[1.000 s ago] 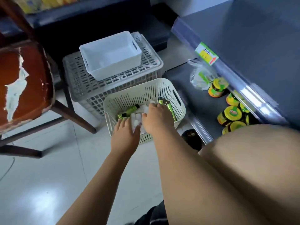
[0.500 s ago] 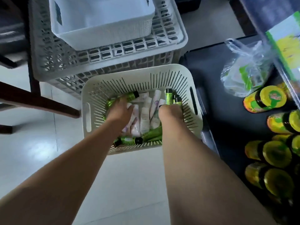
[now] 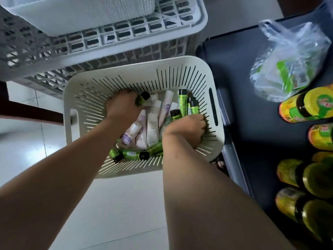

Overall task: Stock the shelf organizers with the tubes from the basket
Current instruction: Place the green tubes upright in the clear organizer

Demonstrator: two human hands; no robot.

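Left hand (image 3: pixel 122 107) is deep in the cream slotted basket (image 3: pixel 137 70), at its 10 o'clock corner. Its fingers are curled round a green tube (image 3: pixel 139 101) whose black cap pokes out past them. Your right hand (image 3: pixel 185 129) sits at 3 o'clock against the basket wall with its fingers curled down. The palm is hidden, so you cannot tell whether it holds anything.

Between your hands lie the loose tubes (image 3: pixel 152 129), white and pink in the middle, green with black caps at 12 and 6 o'clock. Their print is too blurred to read.

A grey lattice crate (image 3: pixel 126 33) touches the basket at 12 o'clock, carrying a white bin (image 3: pixel 81 13) cut off by the top edge.

At 3 o'clock a dark shelf (image 3: pixel 234 78) holds a clear plastic bag (image 3: pixel 288 58) and yellow-lidded jars (image 3: pixel 313 105), their red lettering unreadable.

Pale tiled floor (image 3: pixel 126 204) lies open from 6 to 9 o'clock.
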